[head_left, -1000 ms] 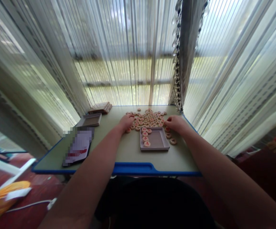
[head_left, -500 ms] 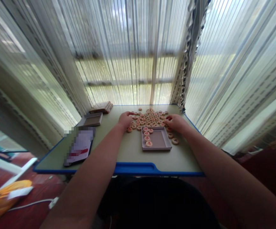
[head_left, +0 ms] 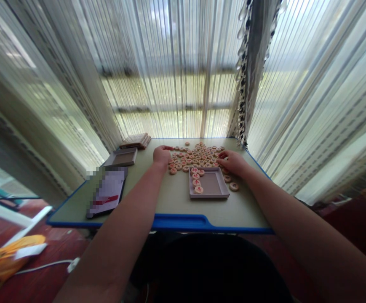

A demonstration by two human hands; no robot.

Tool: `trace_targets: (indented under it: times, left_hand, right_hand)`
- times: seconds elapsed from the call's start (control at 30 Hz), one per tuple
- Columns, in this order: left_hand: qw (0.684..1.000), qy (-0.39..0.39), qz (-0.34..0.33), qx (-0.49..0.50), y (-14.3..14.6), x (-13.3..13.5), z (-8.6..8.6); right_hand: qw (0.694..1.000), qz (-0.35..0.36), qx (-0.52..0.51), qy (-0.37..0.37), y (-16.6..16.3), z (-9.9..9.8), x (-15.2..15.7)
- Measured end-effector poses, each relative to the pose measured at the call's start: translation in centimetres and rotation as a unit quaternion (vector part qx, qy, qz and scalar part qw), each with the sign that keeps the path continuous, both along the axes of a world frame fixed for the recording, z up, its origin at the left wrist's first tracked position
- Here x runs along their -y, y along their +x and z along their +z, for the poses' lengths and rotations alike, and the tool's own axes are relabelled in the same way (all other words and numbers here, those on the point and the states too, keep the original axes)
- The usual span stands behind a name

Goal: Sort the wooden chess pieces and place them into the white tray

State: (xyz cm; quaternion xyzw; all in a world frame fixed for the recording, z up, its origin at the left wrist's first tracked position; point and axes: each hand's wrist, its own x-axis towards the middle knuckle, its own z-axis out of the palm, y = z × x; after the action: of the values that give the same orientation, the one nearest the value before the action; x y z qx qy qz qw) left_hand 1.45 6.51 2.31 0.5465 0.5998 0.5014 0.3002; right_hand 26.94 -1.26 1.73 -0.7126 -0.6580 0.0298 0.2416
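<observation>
Many round wooden xiangqi pieces (head_left: 195, 161), marked in red or dark characters, lie in a loose pile on the table. At the pile's left edge is my left hand (head_left: 161, 155), its index finger stretched toward the pieces and the other fingers mostly hidden. My right hand (head_left: 231, 161) rests at the right edge, fingers curved and slightly apart, fingertips against or close to the nearest pieces. A shallow open box (head_left: 212, 195) stands in front of the pile. Inside it, along the left side, are several red-marked pieces (head_left: 196, 182).
A tablet-like device (head_left: 107, 191), partly pixelated, lies at the table's left. Behind it are another shallow box (head_left: 124, 157) and a small stack of flat boxes or books (head_left: 136, 140). Loose pieces (head_left: 233, 186) sit right of the front box. A blue rim (head_left: 179, 221) edges the table.
My left hand has drawn back slightly left from the pieces, its index finger now straighter. My right hand has edged left toward the pile. The view has shifted a little.
</observation>
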Motion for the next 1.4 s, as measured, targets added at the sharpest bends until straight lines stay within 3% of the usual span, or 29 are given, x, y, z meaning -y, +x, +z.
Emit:
trace_targets:
  times: [0.33,0.67,0.9,1.17,1.4]
  left_hand:
    - [1.000,0.007,0.018,-0.024,0.0,-0.4,-0.4]
    - [0.995,0.003,0.014,-0.096,-0.2,-0.1,0.1]
    - [0.985,0.029,-0.020,-0.168,-0.2,-0.4,-0.1]
    - [0.974,0.050,-0.026,-0.218,-0.1,0.0,0.0]
    - [0.944,0.147,-0.061,-0.289,0.4,0.3,-0.1]
  right_hand:
    - [0.980,0.005,-0.194,0.043,-0.1,-0.5,-0.4]
    - [0.980,-0.058,-0.187,0.042,-0.3,0.5,-0.1]
    - [0.968,-0.012,-0.246,0.052,-0.4,0.4,0.2]
    - [0.981,-0.032,-0.183,0.054,-0.1,0.4,0.2]
    - [0.987,-0.026,-0.157,0.029,-0.2,0.6,0.6]
